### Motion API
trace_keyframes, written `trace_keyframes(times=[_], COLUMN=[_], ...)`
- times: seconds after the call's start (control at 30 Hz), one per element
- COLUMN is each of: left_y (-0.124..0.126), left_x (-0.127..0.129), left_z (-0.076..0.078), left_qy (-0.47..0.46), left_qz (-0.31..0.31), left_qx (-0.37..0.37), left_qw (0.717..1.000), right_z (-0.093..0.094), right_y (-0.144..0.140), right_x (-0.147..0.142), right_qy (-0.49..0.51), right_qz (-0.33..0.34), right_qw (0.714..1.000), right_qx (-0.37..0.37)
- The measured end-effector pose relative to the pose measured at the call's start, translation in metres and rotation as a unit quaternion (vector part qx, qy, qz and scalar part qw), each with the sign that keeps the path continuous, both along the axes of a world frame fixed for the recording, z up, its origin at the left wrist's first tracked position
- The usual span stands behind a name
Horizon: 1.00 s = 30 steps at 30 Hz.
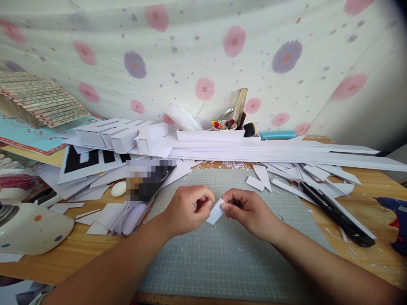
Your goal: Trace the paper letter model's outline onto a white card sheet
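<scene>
My left hand (188, 208) and my right hand (246, 208) meet over the grey cutting mat (222, 258). Between their fingertips they pinch a small white paper piece (215, 212), tilted, just above the mat. Both hands' fingers are curled around its edges. White paper offcuts (260, 178) lie on the mat's far right corner, beyond my right hand.
A black ruler-like tool (337, 214) lies right of the mat, a blue glue gun (397, 220) at the far right. Long white strips (286, 154), white boxes (108, 135) and a tray of tools (222, 127) line the back. A blurred phone (149, 180) and paper stack sit left.
</scene>
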<state>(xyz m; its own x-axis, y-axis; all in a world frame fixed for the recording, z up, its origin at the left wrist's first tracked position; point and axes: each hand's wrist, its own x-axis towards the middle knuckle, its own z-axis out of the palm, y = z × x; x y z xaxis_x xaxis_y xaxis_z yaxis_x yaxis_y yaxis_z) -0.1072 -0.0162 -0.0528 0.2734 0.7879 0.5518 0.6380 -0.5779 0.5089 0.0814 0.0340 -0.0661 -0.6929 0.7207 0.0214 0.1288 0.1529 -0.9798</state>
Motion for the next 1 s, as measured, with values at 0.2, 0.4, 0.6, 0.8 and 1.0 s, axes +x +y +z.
trace_keyframes(times=[0.2, 0.4, 0.6, 0.8, 1.0], left_y=[-0.001, 0.001, 0.003, 0.004, 0.003], left_x=[-0.001, 0.000, -0.002, 0.001, 0.005], left_z=[-0.002, -0.007, -0.008, -0.010, -0.012], left_qy=[-0.001, -0.003, 0.000, 0.002, 0.006], left_qz=[0.004, 0.008, 0.005, 0.005, 0.008], left_qx=[-0.028, -0.024, -0.025, -0.015, 0.014], left_qw=[1.000, 1.000, 1.000, 1.000, 1.000], right_z=[0.000, -0.001, -0.001, -0.002, 0.001], right_y=[-0.001, 0.000, 0.000, 0.000, 0.000], right_x=[0.000, -0.002, -0.002, -0.002, -0.002], right_qy=[-0.016, -0.026, -0.025, -0.037, -0.038], right_qz=[-0.009, -0.017, -0.022, -0.024, -0.001], right_qw=[1.000, 0.999, 0.999, 0.999, 0.999], right_qx=[0.020, 0.034, 0.033, 0.032, 0.034])
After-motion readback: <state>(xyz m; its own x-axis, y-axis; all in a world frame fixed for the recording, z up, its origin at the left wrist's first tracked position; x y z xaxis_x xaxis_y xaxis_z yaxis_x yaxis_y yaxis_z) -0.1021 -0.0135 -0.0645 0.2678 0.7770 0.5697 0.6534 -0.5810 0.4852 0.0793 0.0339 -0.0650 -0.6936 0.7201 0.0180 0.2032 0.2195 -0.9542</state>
